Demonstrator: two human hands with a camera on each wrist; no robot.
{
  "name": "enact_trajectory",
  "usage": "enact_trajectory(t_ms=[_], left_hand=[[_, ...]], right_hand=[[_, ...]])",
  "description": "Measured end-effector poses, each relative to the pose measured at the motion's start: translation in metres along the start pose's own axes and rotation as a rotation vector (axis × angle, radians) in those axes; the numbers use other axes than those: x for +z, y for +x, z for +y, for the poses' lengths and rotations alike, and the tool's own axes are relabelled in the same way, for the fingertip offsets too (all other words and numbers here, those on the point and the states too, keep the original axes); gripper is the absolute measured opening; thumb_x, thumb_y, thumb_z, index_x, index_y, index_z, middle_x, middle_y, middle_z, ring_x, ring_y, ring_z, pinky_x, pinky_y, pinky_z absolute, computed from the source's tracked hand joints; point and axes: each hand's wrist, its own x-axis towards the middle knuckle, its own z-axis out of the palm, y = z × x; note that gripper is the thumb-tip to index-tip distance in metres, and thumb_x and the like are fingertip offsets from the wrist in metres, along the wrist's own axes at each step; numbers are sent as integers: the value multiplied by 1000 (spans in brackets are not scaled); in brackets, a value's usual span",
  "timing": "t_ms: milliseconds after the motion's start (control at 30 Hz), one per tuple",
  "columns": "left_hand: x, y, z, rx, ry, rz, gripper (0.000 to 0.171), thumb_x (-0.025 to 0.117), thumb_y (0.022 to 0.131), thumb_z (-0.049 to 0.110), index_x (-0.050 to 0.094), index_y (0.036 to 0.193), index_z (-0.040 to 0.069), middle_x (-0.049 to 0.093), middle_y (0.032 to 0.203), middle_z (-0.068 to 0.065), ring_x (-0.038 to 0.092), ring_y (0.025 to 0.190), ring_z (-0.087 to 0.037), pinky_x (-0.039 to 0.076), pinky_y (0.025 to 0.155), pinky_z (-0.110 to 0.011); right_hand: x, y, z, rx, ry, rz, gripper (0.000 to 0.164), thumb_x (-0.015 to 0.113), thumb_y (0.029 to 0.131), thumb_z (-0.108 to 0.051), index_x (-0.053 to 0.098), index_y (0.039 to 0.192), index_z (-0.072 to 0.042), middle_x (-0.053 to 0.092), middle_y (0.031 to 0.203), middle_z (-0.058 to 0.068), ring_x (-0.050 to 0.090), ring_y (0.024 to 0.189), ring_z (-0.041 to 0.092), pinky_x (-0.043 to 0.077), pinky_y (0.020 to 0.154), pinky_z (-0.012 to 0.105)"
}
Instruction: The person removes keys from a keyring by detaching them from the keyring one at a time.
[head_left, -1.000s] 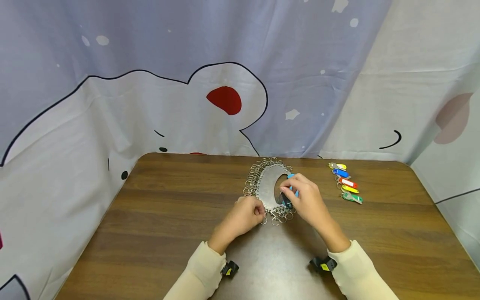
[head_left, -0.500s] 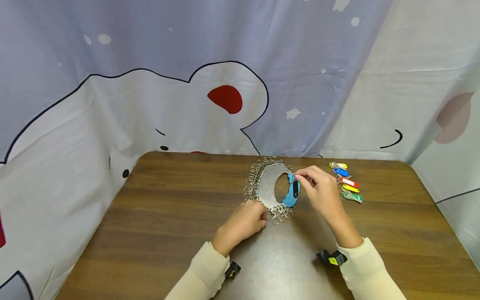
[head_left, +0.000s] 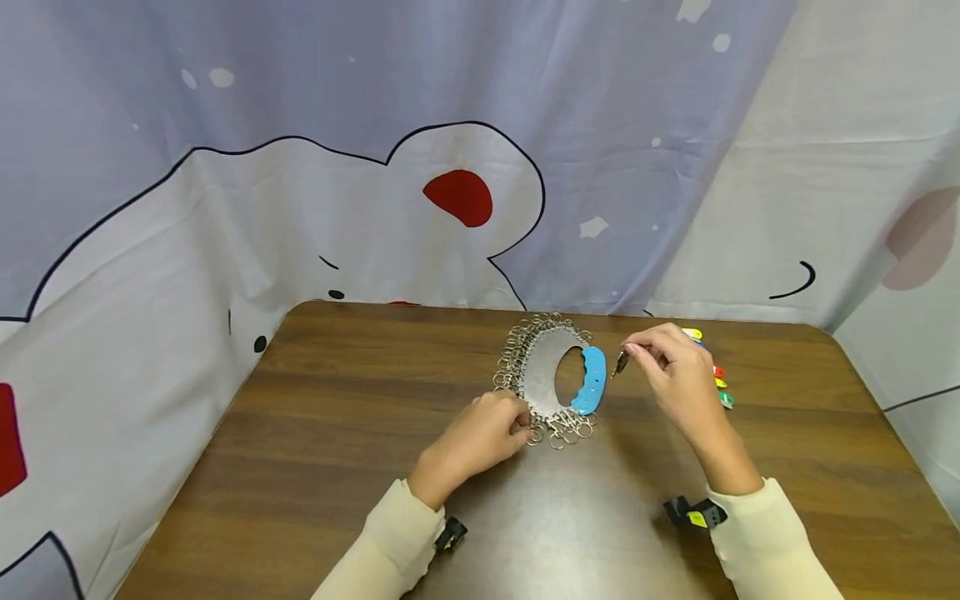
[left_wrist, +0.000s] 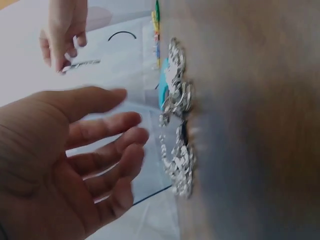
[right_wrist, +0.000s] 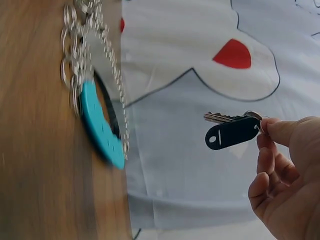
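Observation:
A crescent-shaped metal plate (head_left: 537,375) with a blue grip handle (head_left: 594,385) lies on the table. Many small metal rings (head_left: 557,435) hang along its curved edge. My right hand (head_left: 678,379) is raised to the right of the handle. Its thumb and finger pinch the split ring of a key (right_wrist: 216,118) with a black key tag (right_wrist: 232,133), both hanging in the air. At the plate's near-left edge is my left hand (head_left: 483,429). In the left wrist view its fingers (left_wrist: 117,140) are loosely bent, with nothing between them and the rings (left_wrist: 180,165) just beyond.
Several coloured key tags (head_left: 726,400), partly hidden behind my right hand, lie in a column at the table's right. The brown wooden table (head_left: 360,375) ends at the back against a printed curtain (head_left: 360,225).
The right hand has lifted the key with its black tag off the handle and carried it right. The left hand has stayed by the rings, shifting only slightly.

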Motion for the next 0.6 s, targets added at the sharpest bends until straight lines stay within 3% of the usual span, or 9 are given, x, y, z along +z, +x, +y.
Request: enact_trajectory(t_ms=[133,267,400,600], left_hand=[[-8,-4,-7,11,-62,-5,27,70,87,29,68,105,10,68,93,-3,59,81,-13,54,72,-32],[-14,-10,-12,14,-49,19,45,69,88,36,62,122,8,67,117,-8,62,104,-20,54,89,-40],[-19,-16,-17,17,-10,56,56,65,88,44,55,133,12,59,132,-8,53,122,-24,46,101,-46],[-26,-24,-24,31,59,67,66,60,90,49,43,145,17,42,151,-11,36,138,-30,40,103,-59]], right_hand=[[-13,0,14,5,-56,-14,5,73,82,-2,74,84,-7,64,78,3,44,63,9,34,54,20],[-29,-2,29,-10,-95,-40,5,73,82,-1,73,84,-5,63,78,3,42,63,8,33,54,20],[-44,-4,43,-19,-130,-67,6,75,79,1,72,82,-4,61,76,2,40,63,3,33,52,20],[-69,-13,61,-15,-185,-123,10,76,78,2,71,82,-6,60,77,-1,39,65,0,34,53,20]])
